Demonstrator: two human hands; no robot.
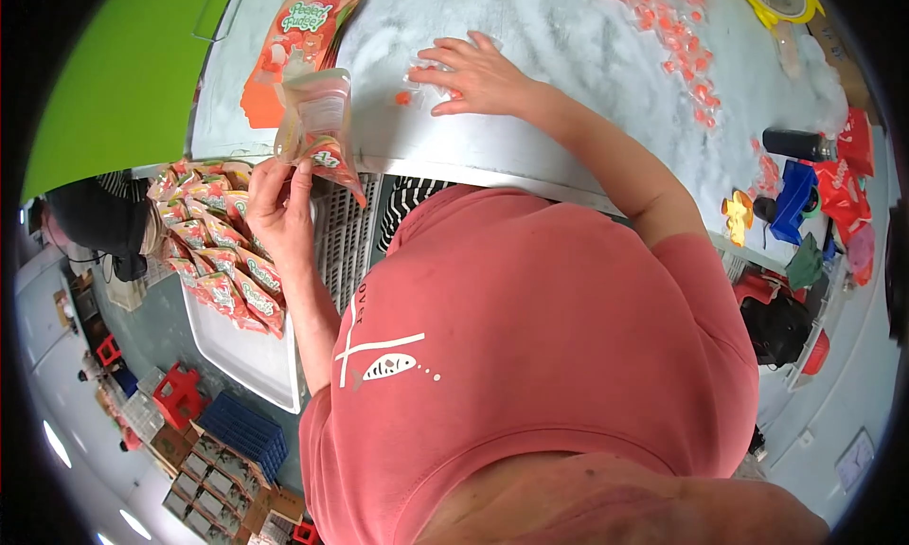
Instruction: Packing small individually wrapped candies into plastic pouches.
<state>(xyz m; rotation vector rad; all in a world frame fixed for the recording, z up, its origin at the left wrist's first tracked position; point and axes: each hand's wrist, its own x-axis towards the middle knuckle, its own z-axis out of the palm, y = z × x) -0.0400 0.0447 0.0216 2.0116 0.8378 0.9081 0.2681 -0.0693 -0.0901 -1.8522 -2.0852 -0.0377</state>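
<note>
Left hand (282, 209): your thumb and fingers are clamped on the near edge of a pouch (320, 119), held at the table's front edge. Its pale panel faces up, fine print too small to read; a strip of red-and-green label shows lower down.

Right hand (485, 79): palm down on the table (407, 138), fingers apart over a few clear-wrapped sweets (436, 89). One orange-red sweet (402, 98) lies just beyond your fingertips.

Beyond the pouch, to the left: flat stacked pouches (298, 48). Label reads clearly: rounded green lettering on a white patch, orange-red ground, fruit and cartoon figures below.

By your left forearm: a white tray (241, 356) heaped with plump pouches (213, 237), same colours, lettering at mixed angles.

Far right of table: loose sweets (672, 48), no wrapper print legible.

Your red shirt (568, 337) bears white lines, a fish, some dark letters.
</note>
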